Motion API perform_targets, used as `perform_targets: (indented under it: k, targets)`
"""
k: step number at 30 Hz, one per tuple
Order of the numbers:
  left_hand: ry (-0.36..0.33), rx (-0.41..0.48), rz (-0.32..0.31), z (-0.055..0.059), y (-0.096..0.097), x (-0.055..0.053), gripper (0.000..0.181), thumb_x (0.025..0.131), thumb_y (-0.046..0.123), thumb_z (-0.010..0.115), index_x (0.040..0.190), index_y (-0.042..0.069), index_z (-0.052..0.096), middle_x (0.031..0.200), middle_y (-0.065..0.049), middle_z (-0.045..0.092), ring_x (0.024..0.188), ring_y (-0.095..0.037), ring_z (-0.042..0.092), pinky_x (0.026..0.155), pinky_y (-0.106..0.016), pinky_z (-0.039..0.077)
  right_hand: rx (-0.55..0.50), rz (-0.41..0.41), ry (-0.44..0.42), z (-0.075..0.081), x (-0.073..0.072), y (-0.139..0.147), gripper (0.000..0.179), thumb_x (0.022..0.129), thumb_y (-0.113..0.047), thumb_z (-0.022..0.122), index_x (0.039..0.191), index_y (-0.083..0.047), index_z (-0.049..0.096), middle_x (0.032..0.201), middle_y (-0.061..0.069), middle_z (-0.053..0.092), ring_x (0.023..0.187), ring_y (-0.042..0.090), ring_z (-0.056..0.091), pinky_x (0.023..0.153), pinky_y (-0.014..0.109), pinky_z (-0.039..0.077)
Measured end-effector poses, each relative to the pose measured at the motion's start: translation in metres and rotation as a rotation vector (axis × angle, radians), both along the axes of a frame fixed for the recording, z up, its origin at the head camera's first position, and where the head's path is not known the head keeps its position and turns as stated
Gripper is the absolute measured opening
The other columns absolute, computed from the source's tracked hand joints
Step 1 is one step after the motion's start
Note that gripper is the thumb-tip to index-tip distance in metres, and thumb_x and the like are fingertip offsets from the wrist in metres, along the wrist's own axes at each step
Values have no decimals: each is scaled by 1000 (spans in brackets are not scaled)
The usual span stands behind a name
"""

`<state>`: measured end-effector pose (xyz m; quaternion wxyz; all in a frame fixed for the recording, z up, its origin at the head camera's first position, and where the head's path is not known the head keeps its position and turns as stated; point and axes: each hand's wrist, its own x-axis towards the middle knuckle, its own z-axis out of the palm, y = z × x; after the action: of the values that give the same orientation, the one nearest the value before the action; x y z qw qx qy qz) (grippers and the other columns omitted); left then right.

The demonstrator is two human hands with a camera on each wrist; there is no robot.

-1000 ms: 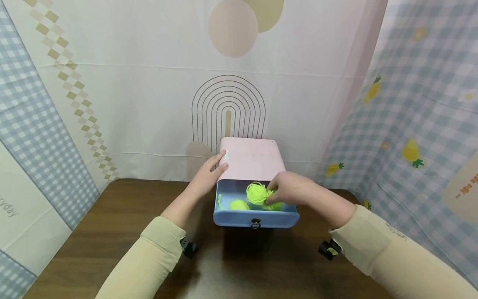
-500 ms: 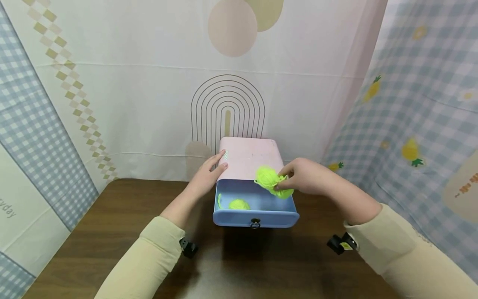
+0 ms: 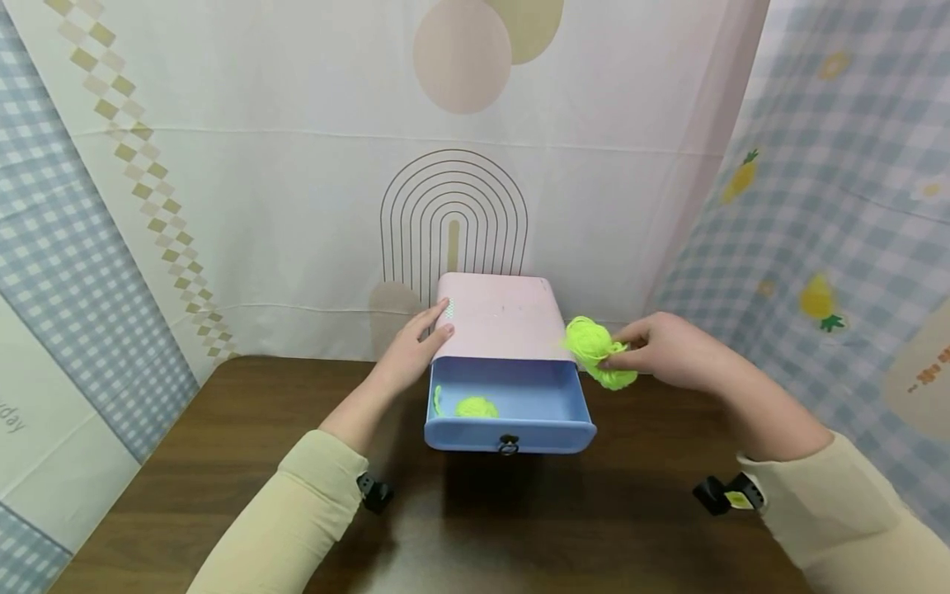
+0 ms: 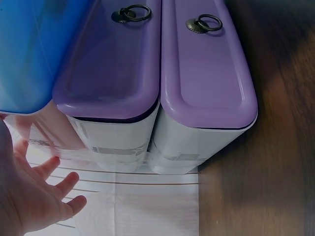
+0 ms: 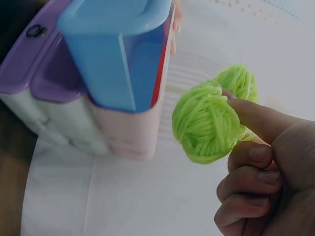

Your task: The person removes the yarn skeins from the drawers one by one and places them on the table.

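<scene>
A pink storage cabinet (image 3: 505, 318) has its blue top drawer (image 3: 467, 433) pulled out toward me. My left hand (image 3: 404, 356) rests against the cabinet's upper left edge, its fingers spread and relaxed. To the right of the drawer, my right hand (image 3: 671, 351) pinches a neon green bundle of yarn (image 3: 590, 340) between thumb and fingers. The right wrist view shows a round ball of yarn (image 5: 204, 125) in this pinch, with a second wound lump behind it. Another green yarn ball (image 3: 476, 407) lies in the drawer near its front, with a short strand (image 3: 437, 400) at the left wall.
Below the blue drawer sit two purple drawers (image 4: 206, 69) with ring pulls, both closed. The cabinet stands on a dark wooden table (image 3: 245, 462), close to a patterned white cloth (image 3: 297, 206) behind. A blue checked cloth (image 3: 801, 206) hangs at the right.
My right hand has lifted the yarn bundle out of the drawer and carried it right, past the cabinet's side. The left hand has stayed on the cabinet.
</scene>
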<state>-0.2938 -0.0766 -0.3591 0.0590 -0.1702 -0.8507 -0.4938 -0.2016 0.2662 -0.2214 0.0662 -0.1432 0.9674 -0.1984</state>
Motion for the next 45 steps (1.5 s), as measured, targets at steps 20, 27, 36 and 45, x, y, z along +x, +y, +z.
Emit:
perform_targets:
  k: [20,27,36,45]
  targets:
    - [17,-13,-8,2,1,1,60,100,55,47,155,34,35,159,-4,32,146,-27,26,116,-54,24,-48,-52,-126,-98,-20,67,22,88,-32,74,79,-11,73,68,-4,54,57,12,36,55,31,35]
    - [11,-3,-10,1,-1,-1,61,99,57,47,154,35,35,160,-3,31,147,-27,25,116,-54,24,41,-39,-112,-141,-30,70,21,84,-24,78,71,-12,68,61,-6,51,56,11,39,54,29,36]
    - [22,-4,-8,0,-1,-3,60,100,55,47,154,34,36,160,-1,31,147,-24,25,117,-52,23,169,-48,-132,-171,-38,70,14,79,-22,83,83,-11,75,82,1,67,66,13,52,61,34,46]
    - [13,-10,-11,-2,-2,-2,62,99,58,46,155,35,34,160,-2,30,147,-27,24,116,-55,23,285,-13,-102,-190,-45,74,25,79,-23,83,100,-11,77,103,4,72,87,20,65,72,42,55]
